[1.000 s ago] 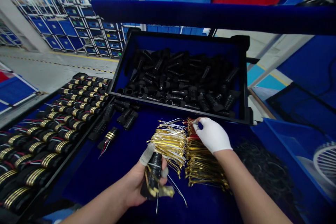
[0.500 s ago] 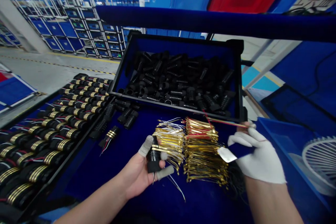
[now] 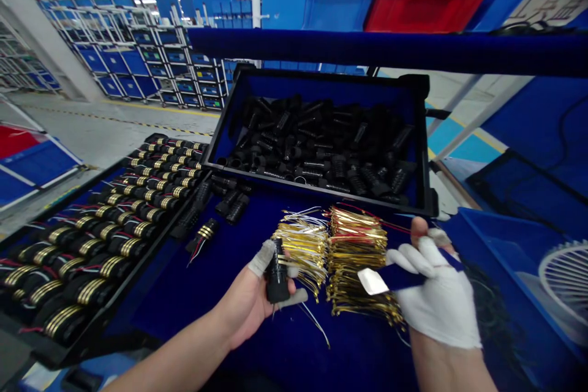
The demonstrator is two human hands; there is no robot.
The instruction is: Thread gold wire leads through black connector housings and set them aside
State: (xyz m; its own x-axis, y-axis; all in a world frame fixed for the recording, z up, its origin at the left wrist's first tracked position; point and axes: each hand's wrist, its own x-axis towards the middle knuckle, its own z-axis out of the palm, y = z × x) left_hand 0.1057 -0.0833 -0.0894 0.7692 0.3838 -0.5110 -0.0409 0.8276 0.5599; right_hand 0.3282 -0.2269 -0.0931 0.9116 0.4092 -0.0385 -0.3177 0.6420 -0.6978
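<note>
My left hand [image 3: 257, 294], with finger cots on its tips, is closed around a black ribbed cylinder [image 3: 278, 272] with gold bands; a white wire hangs below it. In my right hand [image 3: 436, 288], a white glove leaves the thumb tip bare. Thumb and forefinger pinch the end of a red wire [image 3: 392, 226], and the other fingers hold a blue-handled tool with a flat silvery blade [image 3: 373, 282]. Between the hands lie a bundle of gold strips with white wires [image 3: 303, 245] and a bundle with red wires [image 3: 358, 257].
A black-rimmed bin [image 3: 321, 187] of black cylinders stands behind the bundles. At the left, a tray [image 3: 114, 269] holds rows of banded cylinders. Several loose cylinders [image 3: 232, 205] lie beside it. A blue bin [image 3: 505, 239] and a white fan-like grille [image 3: 569, 275] are at the right.
My right hand has moved slightly left, and its blade now lies over the red-wire bundle. The gold strip at its fingertips has given way to a visible red wire. The view has shifted a little.
</note>
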